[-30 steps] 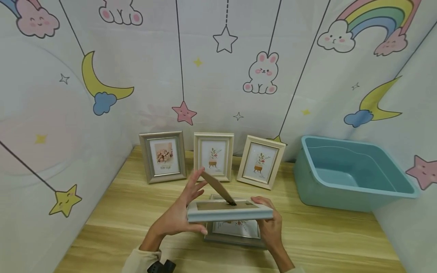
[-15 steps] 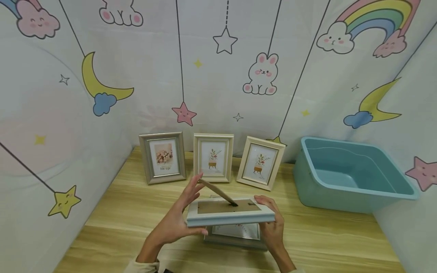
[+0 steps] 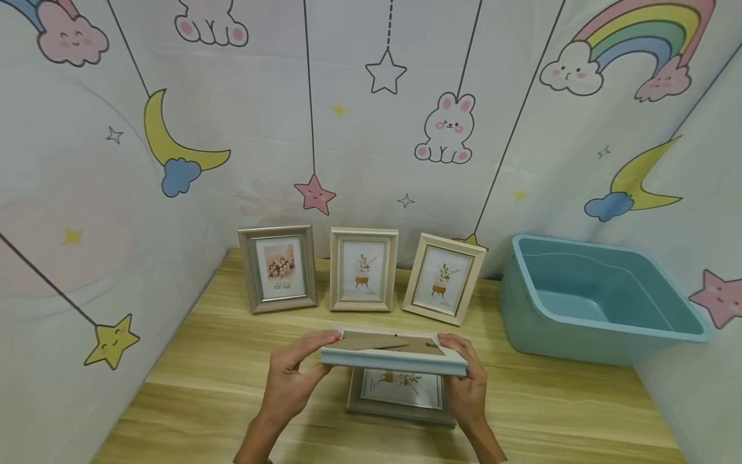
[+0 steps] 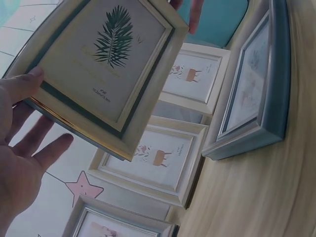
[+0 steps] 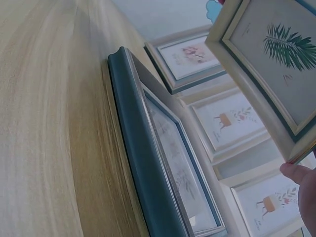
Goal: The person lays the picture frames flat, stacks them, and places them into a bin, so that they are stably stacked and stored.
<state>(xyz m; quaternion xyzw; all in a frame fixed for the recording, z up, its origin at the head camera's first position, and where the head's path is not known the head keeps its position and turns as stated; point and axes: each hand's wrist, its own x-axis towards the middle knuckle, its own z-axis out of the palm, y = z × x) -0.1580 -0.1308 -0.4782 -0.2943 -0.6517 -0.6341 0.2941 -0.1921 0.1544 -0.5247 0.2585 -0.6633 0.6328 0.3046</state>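
Observation:
A white-cream picture frame (image 3: 394,362) is held level above the table, its brown back facing up. My left hand (image 3: 292,383) pinches its left end, thumb below and fingers on top. At the right end my right hand (image 3: 466,386) grips it the same way. The easel stand (image 3: 365,341) lies nearly flat against the back. From below, the left wrist view shows a green palm-leaf print (image 4: 113,37) in the front. Under the held frame, another picture frame (image 3: 400,412) with a plant print lies face up on the table, partly covered.
Three picture frames stand at the back: a silver-bronze one (image 3: 248,270), a cream one (image 3: 364,303) in the middle and a tilted cream one (image 3: 414,283). A blue-green plastic tub (image 3: 570,332) stands at the right. Behind is a cartoon-printed cloth (image 3: 261,84).
The easel stand, raised earlier, has folded down onto the frame's back. My left hand, spread against the stand before, has lowered and now pinches the frame's left end.

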